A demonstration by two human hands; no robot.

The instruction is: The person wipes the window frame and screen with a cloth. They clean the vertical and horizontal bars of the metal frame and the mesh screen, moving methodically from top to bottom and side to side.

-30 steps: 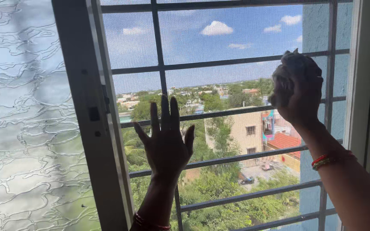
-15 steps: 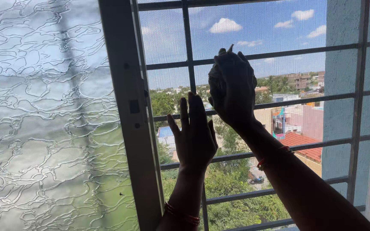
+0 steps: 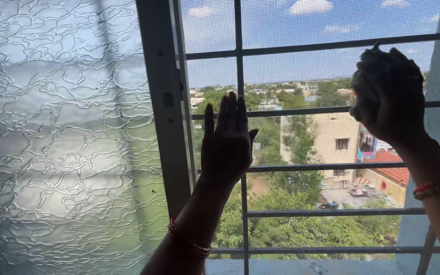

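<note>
Against the mesh screen [image 3: 301, 66], the left hand [image 3: 227, 145] is pressed flat, fingers spread. A crumpled cloth [image 3: 370, 84] is clenched in the right hand [image 3: 390, 97], held to the screen's right side. No clear difference between wiped and unwiped mesh is visible; progress can't be judged.

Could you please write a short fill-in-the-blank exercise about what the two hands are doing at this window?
1. The left hand lies ____ against the mesh screen.
2. The right hand is bunched around a crumpled ____.
3. Left of the grey frame is a pane of ____ glass.

Missing words: flat; cloth; textured
</note>
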